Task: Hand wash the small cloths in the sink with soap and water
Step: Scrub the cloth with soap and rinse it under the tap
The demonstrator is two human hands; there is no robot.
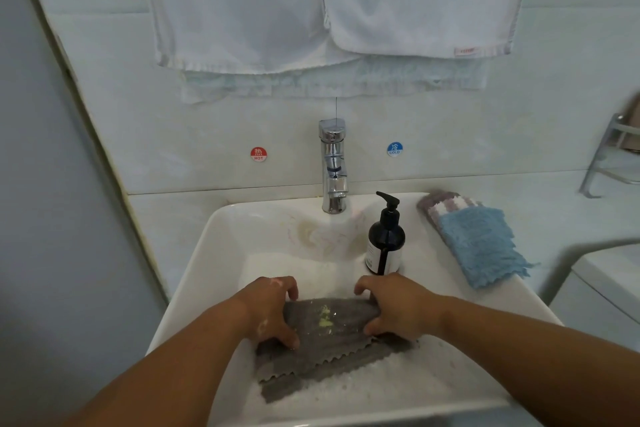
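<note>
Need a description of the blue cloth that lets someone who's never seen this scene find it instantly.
Find the white sink under the chrome faucet, then look right, past the dark pump bottle. The blue cloth lies at the sink's right rim, partly covering a purple-and-white striped cloth. It is the only blue one; the grey cloth is down in the basin.

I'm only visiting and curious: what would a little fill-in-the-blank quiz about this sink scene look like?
1. The cloth gripped by the left hand and the right hand is ____ in colour.
2. The pump bottle stands to the ____ of the tap.
3. The HOT sticker is ____ in colour.
Missing words: grey; right; red.
</note>
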